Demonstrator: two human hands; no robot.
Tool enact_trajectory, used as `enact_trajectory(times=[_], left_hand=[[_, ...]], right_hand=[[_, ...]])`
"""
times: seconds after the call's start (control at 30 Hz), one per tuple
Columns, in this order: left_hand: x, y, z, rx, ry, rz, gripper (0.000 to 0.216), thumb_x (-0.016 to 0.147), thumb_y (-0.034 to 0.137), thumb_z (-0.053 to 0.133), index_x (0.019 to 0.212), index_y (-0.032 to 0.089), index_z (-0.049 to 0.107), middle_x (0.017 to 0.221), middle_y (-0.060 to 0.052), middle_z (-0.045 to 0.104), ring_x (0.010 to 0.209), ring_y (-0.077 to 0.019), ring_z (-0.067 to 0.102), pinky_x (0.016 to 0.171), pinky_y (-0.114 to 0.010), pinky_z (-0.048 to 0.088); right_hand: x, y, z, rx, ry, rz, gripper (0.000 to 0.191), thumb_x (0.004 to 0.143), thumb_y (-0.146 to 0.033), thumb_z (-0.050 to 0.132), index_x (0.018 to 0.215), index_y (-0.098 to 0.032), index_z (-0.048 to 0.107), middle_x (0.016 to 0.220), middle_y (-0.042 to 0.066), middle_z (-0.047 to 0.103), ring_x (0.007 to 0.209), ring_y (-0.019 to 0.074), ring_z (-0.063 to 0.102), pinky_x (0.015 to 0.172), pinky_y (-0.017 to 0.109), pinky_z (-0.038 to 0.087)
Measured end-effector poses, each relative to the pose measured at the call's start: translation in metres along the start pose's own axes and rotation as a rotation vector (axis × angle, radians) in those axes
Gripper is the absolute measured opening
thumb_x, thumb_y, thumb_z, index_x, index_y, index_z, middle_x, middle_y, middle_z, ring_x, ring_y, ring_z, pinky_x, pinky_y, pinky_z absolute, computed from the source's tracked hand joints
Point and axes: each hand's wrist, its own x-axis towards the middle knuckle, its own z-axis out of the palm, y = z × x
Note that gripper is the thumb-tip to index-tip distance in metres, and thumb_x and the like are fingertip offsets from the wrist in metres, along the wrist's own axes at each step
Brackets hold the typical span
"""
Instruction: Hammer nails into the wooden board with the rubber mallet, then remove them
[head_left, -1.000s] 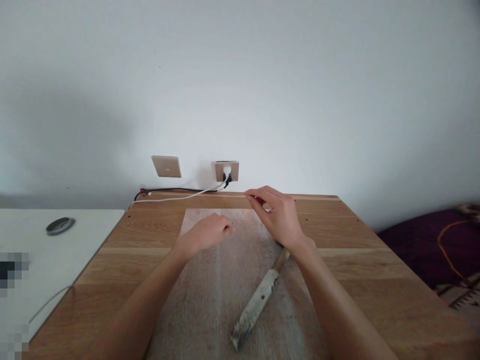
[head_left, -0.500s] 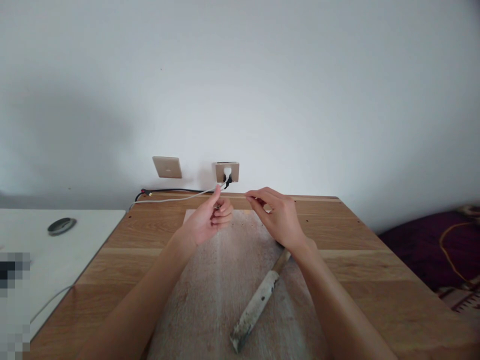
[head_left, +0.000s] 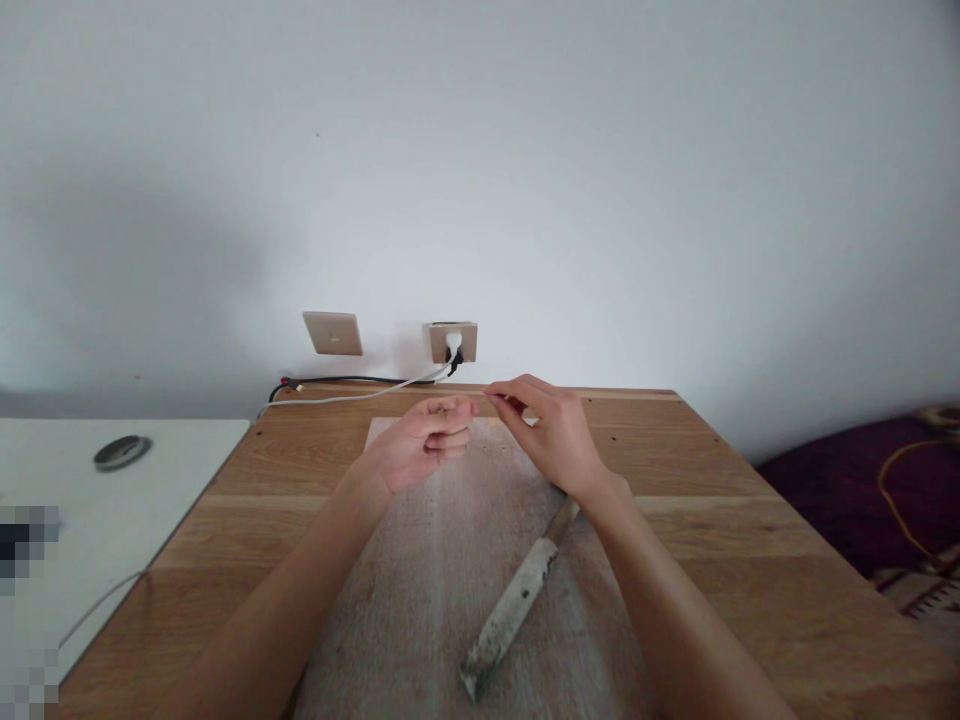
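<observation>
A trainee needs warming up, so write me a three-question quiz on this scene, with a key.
1. True or false: the tool with the whitish, worn grip lies on the board.
2. Multiple choice: what is plugged into the right wall plate?
A) nothing
B) a white plug
C) a bright blue plug
3. Short answer: which one has its wrist across the tool's far end in this view, the left hand or the right hand?

Key
1. True.
2. B.
3. The right hand; that end is partly hidden by its wrist.
</observation>
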Motion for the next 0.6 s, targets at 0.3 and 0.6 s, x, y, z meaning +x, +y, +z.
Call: enact_trajectory(times=[0.3,0.6], left_hand=[[0.000,0.003,0.000,-0.132,0.007,-0.059,0.051,0.096,0.059,0.067,0.073,0.015,0.057,0.054,0.012,0.024,0.041,-0.0042,0.017,0.039,-0.015,0.027],[0.003,-0.006,-0.002,-0.030,0.009,0.023,0.040,0.085,0.039,0.085,0.071,0.016,0.057,0.054,0.013,0.022,0.044,-0.0037,0.014,0.040,-0.012,0.026]], right_hand=[[0.001,-0.001,-0.001,0.014,0.017,0.005,0.017,0.098,-0.011,0.063,0.100,-0.019,0.078,0.088,0.005,0.077,0.068,0.0150,0.068,0.068,0.027,0.053],[0.003,-0.020,0.004,0.143,-0.017,-0.002,0.012,0.098,-0.016,0.068,0.103,-0.022,0.078,0.090,0.003,0.075,0.073,0.0138,0.068,0.071,0.026,0.056]])
